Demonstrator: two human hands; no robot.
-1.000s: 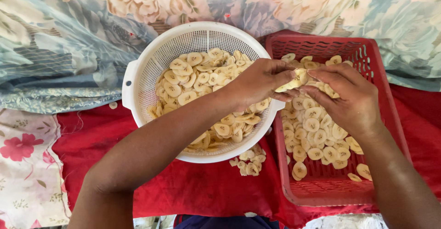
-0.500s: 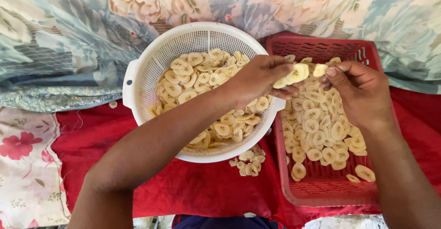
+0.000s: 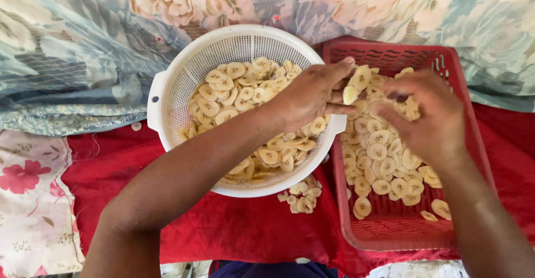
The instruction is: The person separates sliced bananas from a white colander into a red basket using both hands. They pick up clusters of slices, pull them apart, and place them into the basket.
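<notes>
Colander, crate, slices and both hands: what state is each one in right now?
White colander: upright, partly filled with slices.
Red crate: flat on the red cloth, slices spread inside.
Loose slices: lying on the cloth beside the colander.
Left hand: pinching a slice.
Right hand: fingers curled over the crate, grip unclear.

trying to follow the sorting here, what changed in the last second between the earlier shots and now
The right hand lifted off the slices in the red basket and drew a little apart from the left hand. The left hand kept its pinch on a few pale banana slices at the basket's edge, now held more in the open. The white colander, red basket and the small pile of slices on the red cloth stayed put.
</notes>
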